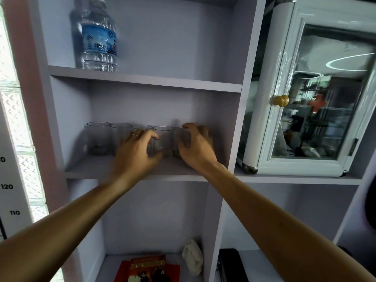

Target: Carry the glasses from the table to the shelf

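On the shelf [85, 171], the left hand [135, 153] grips a glass [162, 139] while the right hand [196, 146], at its three o'clock, grips another glass [177, 137].

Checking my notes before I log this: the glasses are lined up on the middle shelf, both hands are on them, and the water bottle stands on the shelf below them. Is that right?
Not quite. The head view shows the water bottle on the shelf above the glasses, not below. The rest holds: the glasses stand in a row on the middle shelf, with the left hand and right hand on them.
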{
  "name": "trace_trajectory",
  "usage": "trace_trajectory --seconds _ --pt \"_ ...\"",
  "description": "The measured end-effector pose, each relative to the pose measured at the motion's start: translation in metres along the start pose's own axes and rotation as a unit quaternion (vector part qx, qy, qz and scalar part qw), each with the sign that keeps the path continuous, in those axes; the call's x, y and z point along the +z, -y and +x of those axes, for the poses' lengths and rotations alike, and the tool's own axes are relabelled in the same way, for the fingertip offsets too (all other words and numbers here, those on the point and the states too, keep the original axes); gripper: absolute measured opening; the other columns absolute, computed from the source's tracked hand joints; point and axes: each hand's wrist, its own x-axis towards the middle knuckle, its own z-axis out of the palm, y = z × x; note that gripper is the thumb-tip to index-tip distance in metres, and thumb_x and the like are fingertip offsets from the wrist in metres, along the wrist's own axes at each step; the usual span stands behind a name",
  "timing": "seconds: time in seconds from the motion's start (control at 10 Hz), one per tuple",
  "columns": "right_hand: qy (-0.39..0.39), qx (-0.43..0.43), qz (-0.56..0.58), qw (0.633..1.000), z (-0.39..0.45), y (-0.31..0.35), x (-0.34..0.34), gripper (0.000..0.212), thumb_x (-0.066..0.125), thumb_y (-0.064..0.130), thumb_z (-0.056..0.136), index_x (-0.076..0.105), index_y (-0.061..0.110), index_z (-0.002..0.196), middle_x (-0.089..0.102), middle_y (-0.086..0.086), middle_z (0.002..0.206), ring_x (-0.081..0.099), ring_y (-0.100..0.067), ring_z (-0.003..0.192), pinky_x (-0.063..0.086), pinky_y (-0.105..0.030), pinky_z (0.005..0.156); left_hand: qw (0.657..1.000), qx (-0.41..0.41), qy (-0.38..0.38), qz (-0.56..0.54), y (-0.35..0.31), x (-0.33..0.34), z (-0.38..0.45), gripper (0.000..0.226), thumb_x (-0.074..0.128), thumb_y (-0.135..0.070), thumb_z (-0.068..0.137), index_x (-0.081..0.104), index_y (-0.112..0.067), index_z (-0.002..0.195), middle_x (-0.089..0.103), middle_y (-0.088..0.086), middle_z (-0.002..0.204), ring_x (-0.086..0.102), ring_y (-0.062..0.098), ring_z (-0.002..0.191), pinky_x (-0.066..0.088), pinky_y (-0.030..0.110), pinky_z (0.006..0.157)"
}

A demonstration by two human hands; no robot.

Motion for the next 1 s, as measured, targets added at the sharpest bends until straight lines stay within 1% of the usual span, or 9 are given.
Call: trace_trajectory --seconds 0.1,0.2,0.3,0.4,0.5,0.7,0.8,0.9,1.0 --pt "0.016 -0.078 -0.099 0.992 -0.010 0.008 0.009 0.060 0.055 0.042 0.091 0.033 0.041 0.147 0.015 -0.006 0.162 0.009 -0.033 0.148 0.019 -0.054 0.117 0.994 -0.014 -0.030 0.106 0.021 -0.011 -0.005 0.050 0.061 -0.048 0.068 0.060 -0.029 0.114 0.052 0.007 0.113 0.046 0.035 0.101 0.041 0.047 0.082" --pt "0.053 -0.104 -0.149 0.982 -0.015 0.015 0.022 0.068 0.049 0.050 0.093 0.017 0.042 0.153 -0.004 -0.006 0.166 -0.012 -0.032 0.151 0.002 -0.056 0.119 0.991 -0.045 -0.014 0.125 0.035 -0.016 -0.008 0.063 0.061 -0.054 0.068 0.056 -0.034 0.128 0.042 0.013 0.130 0.041 0.044 0.115 0.040 0.059 0.092" --pt "0.061 -0.079 -0.157 0.982 -0.018 0.019 0.032 0.072 0.048 0.051 0.093 0.011 0.041 0.155 -0.009 -0.007 0.166 -0.018 -0.033 0.150 -0.002 -0.056 0.118 0.991 -0.055 0.039 0.115 0.037 -0.016 -0.007 0.066 0.066 -0.057 0.072 0.052 -0.040 0.135 0.032 0.015 0.147 0.028 0.053 0.132 0.030 0.071 0.102" --pt "0.063 -0.072 -0.167 0.981 -0.019 0.020 0.036 0.074 0.048 0.051 0.093 0.009 0.040 0.155 -0.009 -0.007 0.166 -0.019 -0.033 0.149 -0.003 -0.058 0.118 0.989 -0.066 0.058 0.120 0.036 -0.012 -0.007 0.068 0.071 -0.054 0.075 0.046 -0.046 0.138 0.031 0.009 0.149 0.022 0.050 0.136 0.025 0.075 0.103" --pt "0.055 -0.077 -0.183 0.979 -0.018 0.017 0.036 0.076 0.048 0.053 0.092 0.008 0.041 0.155 -0.006 -0.007 0.166 -0.017 -0.033 0.150 -0.001 -0.059 0.117 0.987 -0.071 0.056 0.133 0.037 -0.011 -0.006 0.070 0.069 -0.055 0.075 0.042 -0.050 0.139 0.031 0.006 0.150 0.021 0.050 0.137 0.023 0.076 0.103" --pt "0.045 -0.064 -0.191 0.979 -0.017 0.022 0.038 0.077 0.052 0.055 0.087 0.014 0.040 0.153 0.002 -0.008 0.166 -0.010 -0.034 0.151 0.006 -0.063 0.117 0.990 -0.070 0.057 0.112 0.037 -0.013 -0.005 0.070 0.067 -0.055 0.076 0.042 -0.048 0.141 0.031 0.008 0.152 0.017 0.051 0.140 0.019 0.075 0.107" --pt "0.052 -0.052 -0.192 0.979 -0.022 0.029 0.031 0.078 0.053 0.054 0.088 0.012 0.040 0.154 -0.003 -0.007 0.166 -0.012 -0.034 0.151 0.003 -0.062 0.117 0.988 -0.066 0.080 0.110 0.039 -0.016 -0.007 0.071 0.060 -0.060 0.080 0.034 -0.048 0.144 0.022 0.010 0.158 0.011 0.048 0.144 0.010 0.073 0.111" --pt "0.040 -0.043 -0.170 0.984 -0.042 0.036 0.021 0.077 0.051 0.051 0.091 0.010 0.038 0.155 -0.006 -0.007 0.166 -0.011 -0.032 0.151 0.001 -0.060 0.117 0.987 -0.066 0.094 0.113 0.041 -0.028 -0.019 0.070 0.053 -0.063 0.083 0.031 -0.043 0.147 0.020 0.013 0.159 0.015 0.046 0.144 0.010 0.070 0.114" --pt "0.070 -0.027 -0.163 0.984 -0.074 0.041 0.016 0.071 0.048 0.052 0.092 0.017 0.037 0.154 -0.002 -0.005 0.166 -0.007 -0.030 0.152 0.005 -0.061 0.118 0.980 -0.055 0.145 0.122 0.042 -0.043 -0.043 0.063 0.042 -0.062 0.091 0.032 -0.037 0.148 0.032 0.010 0.156 0.027 0.039 0.142 0.016 0.065 0.113"
